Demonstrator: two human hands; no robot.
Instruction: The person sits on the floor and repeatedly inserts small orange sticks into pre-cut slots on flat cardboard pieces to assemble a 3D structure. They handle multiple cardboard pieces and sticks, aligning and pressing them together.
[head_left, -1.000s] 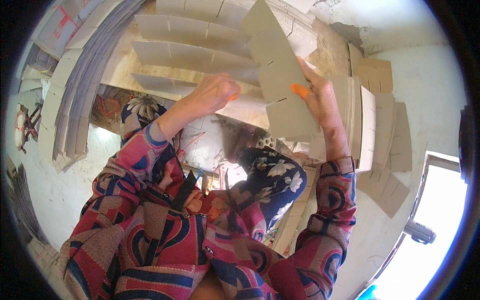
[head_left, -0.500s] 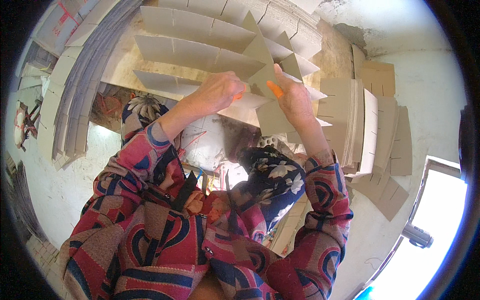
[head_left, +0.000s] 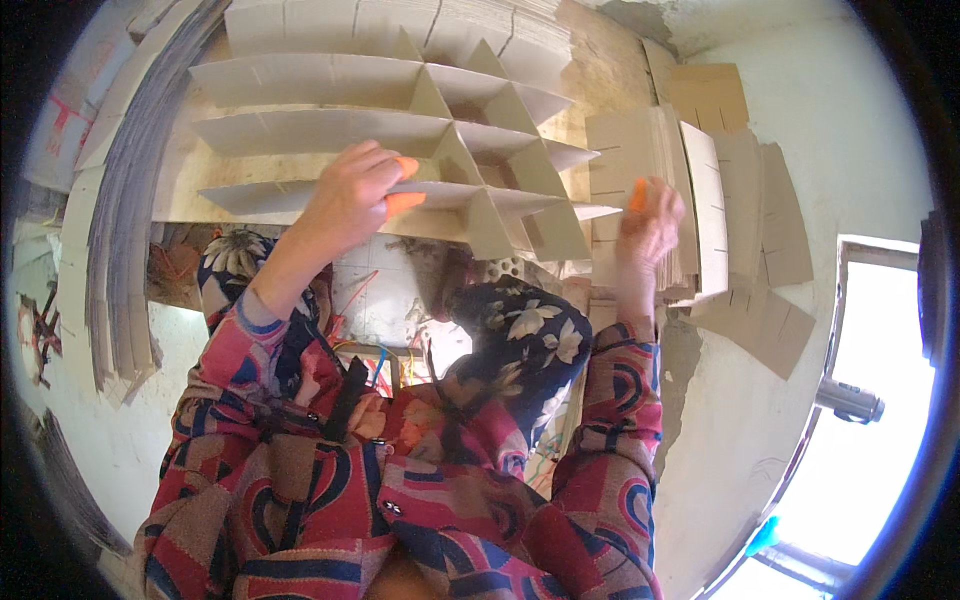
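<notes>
Standing at the table edge [head_left: 180, 218], the cardboard grid [head_left: 415, 130] is pinched by the left hand [head_left: 358, 188]. Clearance to the stack [head_left: 665, 150] looks tight; right hand [head_left: 650, 228] beside it, grip cannot be told.

The left arm [head_left: 285, 270] slants forward and inward, the left hand [head_left: 352, 197] curled with thumb and forefinger tips apart, while the right arm [head_left: 634, 298] reaches nearly straight ahead, the slightly blurred right hand [head_left: 652, 228] loosely bent, well apart.
</notes>
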